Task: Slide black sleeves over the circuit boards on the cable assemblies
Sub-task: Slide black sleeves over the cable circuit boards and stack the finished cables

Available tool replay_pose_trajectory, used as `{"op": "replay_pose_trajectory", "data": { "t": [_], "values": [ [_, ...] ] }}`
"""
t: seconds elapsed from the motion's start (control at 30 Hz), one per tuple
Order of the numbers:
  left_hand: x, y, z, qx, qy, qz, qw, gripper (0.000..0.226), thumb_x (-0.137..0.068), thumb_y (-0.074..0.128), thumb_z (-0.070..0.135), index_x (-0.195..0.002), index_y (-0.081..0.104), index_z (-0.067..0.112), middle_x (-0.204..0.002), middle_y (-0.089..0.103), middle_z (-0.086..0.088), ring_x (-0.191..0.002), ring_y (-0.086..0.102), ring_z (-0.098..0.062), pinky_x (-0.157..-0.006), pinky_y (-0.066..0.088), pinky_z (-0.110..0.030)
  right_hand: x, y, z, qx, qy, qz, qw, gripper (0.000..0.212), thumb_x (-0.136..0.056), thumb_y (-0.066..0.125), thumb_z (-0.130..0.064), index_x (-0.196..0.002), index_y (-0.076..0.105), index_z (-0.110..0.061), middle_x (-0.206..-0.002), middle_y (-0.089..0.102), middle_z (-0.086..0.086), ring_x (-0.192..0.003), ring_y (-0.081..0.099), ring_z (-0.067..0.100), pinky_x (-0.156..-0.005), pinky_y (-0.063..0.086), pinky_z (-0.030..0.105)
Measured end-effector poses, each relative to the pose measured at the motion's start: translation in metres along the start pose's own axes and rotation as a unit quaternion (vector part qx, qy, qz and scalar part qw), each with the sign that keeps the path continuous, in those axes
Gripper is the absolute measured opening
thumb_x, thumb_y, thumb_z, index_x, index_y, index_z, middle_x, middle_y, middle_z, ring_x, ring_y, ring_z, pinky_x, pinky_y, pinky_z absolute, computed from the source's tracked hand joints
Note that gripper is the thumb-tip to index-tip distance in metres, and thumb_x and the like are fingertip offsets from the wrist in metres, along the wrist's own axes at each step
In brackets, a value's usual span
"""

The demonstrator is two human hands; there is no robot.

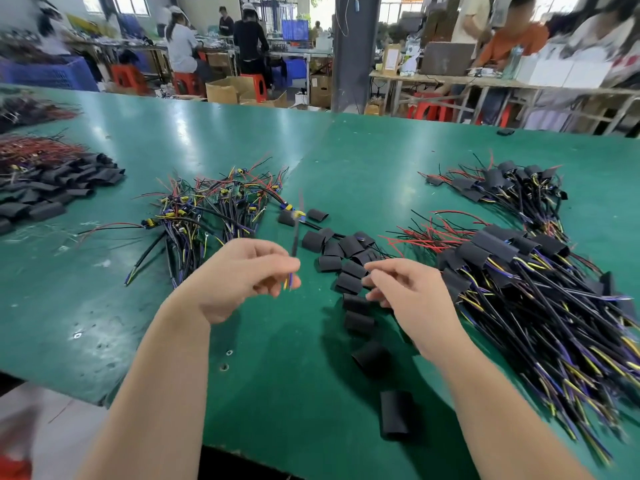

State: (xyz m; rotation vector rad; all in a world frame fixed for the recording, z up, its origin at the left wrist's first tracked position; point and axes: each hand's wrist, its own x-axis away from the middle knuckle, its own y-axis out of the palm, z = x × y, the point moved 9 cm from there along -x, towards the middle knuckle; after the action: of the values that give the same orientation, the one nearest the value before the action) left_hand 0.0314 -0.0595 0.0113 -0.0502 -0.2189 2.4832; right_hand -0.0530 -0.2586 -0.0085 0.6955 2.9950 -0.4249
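Note:
My left hand (242,275) pinches a black cable assembly (295,237) near its yellow and blue wire ends; the cable rises blurred away from me, with a small board and yellow part at its far end. My right hand (408,296) hovers over loose black sleeves (349,268) scattered on the green table (363,157), fingers curled just above one sleeve; whether they touch it is unclear. An unsleeved pile of cable assemblies (211,206) lies ahead to the left. Sleeved assemblies (526,278) are heaped to the right.
Another sleeved heap (509,188) lies at the far right. A stack of black sleeves (59,188) and red wires sits at the far left. The table's near edge (104,398) cuts in at lower left. People work at benches behind.

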Motion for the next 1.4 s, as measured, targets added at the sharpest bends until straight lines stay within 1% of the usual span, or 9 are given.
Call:
{"op": "replay_pose_trajectory", "data": {
  "t": [0.07, 0.13, 0.3, 0.47, 0.67, 0.8, 0.87, 1.13, 1.4],
  "values": [
    [0.015, 0.018, 0.003, -0.04, 0.026, -0.091, 0.995, 0.016, -0.071, 0.072, 0.034, -0.068, 0.071, 0.019, -0.069, 0.071, -0.005, -0.054, 0.056, -0.009, -0.059, 0.045, -0.016, 0.003, 0.019, 0.015, -0.254, 0.138, -0.056, 0.956, 0.016, -0.094, 0.057, -0.017, -0.102, 0.063, -0.004, -0.079, 0.074, 0.006, -0.051, 0.062, 0.012, -0.047, 0.043, 0.016],
    [0.026, 0.03, -0.001, -0.063, 0.032, -0.158, 0.985, 0.014, -0.076, 0.073, 0.029, -0.079, 0.072, 0.016, -0.072, 0.072, -0.006, -0.057, 0.059, -0.009, -0.061, 0.047, -0.016, 0.007, 0.033, 0.015, -0.369, 0.199, -0.099, 0.903, 0.029, -0.087, 0.06, -0.034, -0.099, 0.06, -0.009, -0.091, 0.074, 0.012, -0.05, 0.061, 0.013, -0.044, 0.044, 0.018],
    [0.028, 0.023, -0.018, -0.129, 0.006, -0.182, 0.975, 0.002, -0.087, 0.067, 0.011, -0.089, 0.068, 0.013, -0.078, 0.073, -0.006, -0.066, 0.06, -0.01, -0.069, 0.048, -0.019, 0.001, 0.018, 0.007, -0.512, 0.154, -0.072, 0.842, 0.032, -0.074, 0.066, -0.032, -0.096, 0.062, -0.01, -0.105, 0.072, 0.014, -0.056, 0.06, 0.012, -0.048, 0.047, 0.019],
    [0.019, 0.013, -0.021, -0.229, -0.025, -0.134, 0.964, 0.008, -0.092, 0.062, 0.013, -0.092, 0.069, 0.017, -0.087, 0.075, 0.002, -0.073, 0.062, -0.01, -0.072, 0.049, -0.017, 0.0, 0.014, 0.004, -0.414, 0.105, -0.08, 0.901, 0.013, -0.094, 0.051, -0.017, -0.096, 0.064, -0.017, -0.102, 0.074, 0.003, -0.064, 0.069, 0.017, -0.054, 0.051, 0.021],
    [-0.012, 0.049, 0.011, -0.272, 0.076, 0.018, 0.959, 0.012, -0.093, 0.059, 0.026, -0.089, 0.07, 0.024, -0.079, 0.073, 0.012, -0.066, 0.062, -0.013, -0.069, 0.05, -0.027, 0.004, 0.027, -0.002, -0.333, 0.059, -0.095, 0.936, 0.019, -0.094, 0.051, -0.003, -0.104, 0.064, -0.013, -0.091, 0.072, 0.001, -0.071, 0.07, 0.017, -0.06, 0.051, 0.02],
    [-0.022, 0.063, 0.017, -0.246, 0.134, 0.115, 0.953, 0.013, -0.089, 0.064, 0.015, -0.088, 0.075, 0.021, -0.068, 0.067, 0.018, -0.059, 0.061, 0.005, -0.061, 0.041, -0.005, 0.001, 0.014, 0.0, -0.267, 0.034, -0.058, 0.961, 0.022, -0.094, 0.055, -0.007, -0.11, 0.066, -0.019, -0.089, 0.068, 0.003, -0.079, 0.072, 0.025, -0.064, 0.053, 0.023],
    [-0.019, 0.062, 0.019, -0.237, 0.165, 0.157, 0.944, 0.014, -0.088, 0.066, 0.014, -0.095, 0.076, 0.02, -0.077, 0.07, 0.016, -0.065, 0.063, 0.002, -0.064, 0.043, -0.007, -0.002, 0.002, 0.002, -0.229, 0.026, -0.023, 0.973, 0.02, -0.092, 0.061, -0.007, -0.107, 0.066, -0.019, -0.086, 0.068, 0.003, -0.073, 0.072, 0.022, -0.064, 0.052, 0.027],
    [-0.004, 0.074, 0.029, -0.354, 0.303, 0.172, 0.868, 0.018, -0.085, 0.064, 0.015, -0.097, 0.076, 0.013, -0.078, 0.071, -0.002, -0.073, 0.065, -0.024, -0.063, 0.053, -0.038, -0.005, 0.001, 0.017, -0.28, 0.077, 0.012, 0.957, 0.006, -0.086, 0.067, -0.004, -0.083, 0.065, -0.009, -0.069, 0.07, 0.004, -0.061, 0.067, 0.018, -0.062, 0.053, 0.026],
    [-0.006, 0.079, 0.029, -0.404, 0.295, 0.203, 0.842, 0.019, -0.086, 0.062, 0.014, -0.095, 0.074, 0.003, -0.078, 0.068, -0.013, -0.068, 0.064, -0.033, -0.059, 0.054, -0.043, -0.005, -0.001, 0.003, -0.274, 0.047, -0.048, 0.959, 0.027, -0.086, 0.062, 0.003, -0.103, 0.064, -0.018, -0.075, 0.072, 0.002, -0.065, 0.068, 0.013, -0.059, 0.053, 0.022]
  ]
}}
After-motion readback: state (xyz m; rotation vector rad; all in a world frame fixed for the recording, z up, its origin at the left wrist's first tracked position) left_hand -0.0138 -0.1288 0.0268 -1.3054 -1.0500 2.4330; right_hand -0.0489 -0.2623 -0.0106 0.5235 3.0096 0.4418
